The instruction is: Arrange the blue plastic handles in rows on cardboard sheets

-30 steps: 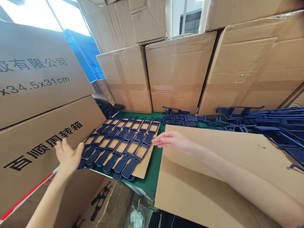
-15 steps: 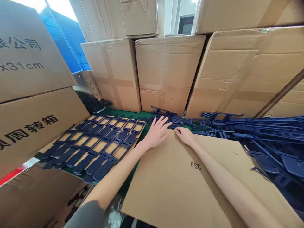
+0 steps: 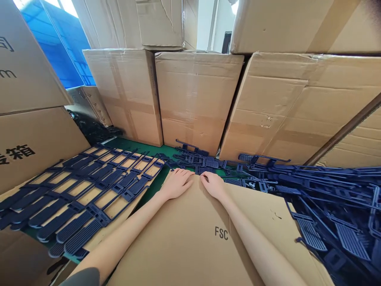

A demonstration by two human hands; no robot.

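A large flat cardboard sheet (image 3: 184,230) printed "FSC" lies in front of me. My left hand (image 3: 177,183) rests at its far edge, fingers bent over the rim and gripping it. Just to the right, my right hand (image 3: 212,184) has its fingers curled closed on the same edge. Rows of dark blue plastic frames (image 3: 98,214) lie on a cardboard piece left of the sheet. Beyond my hands is a loose cluster of similar blue parts (image 3: 208,162). What lies beneath the sheet is hidden.
Tall cardboard boxes (image 3: 199,95) stand stacked along the back. More boxes (image 3: 35,135) rise at the left. A tangled heap of blue parts (image 3: 336,210) covers the right side. Green table surface (image 3: 133,145) shows near the back.
The view has shifted, so the blue frames look nearer. My left hand's spread fingers have bent down over the sheet's far edge. My right hand stays at that edge.
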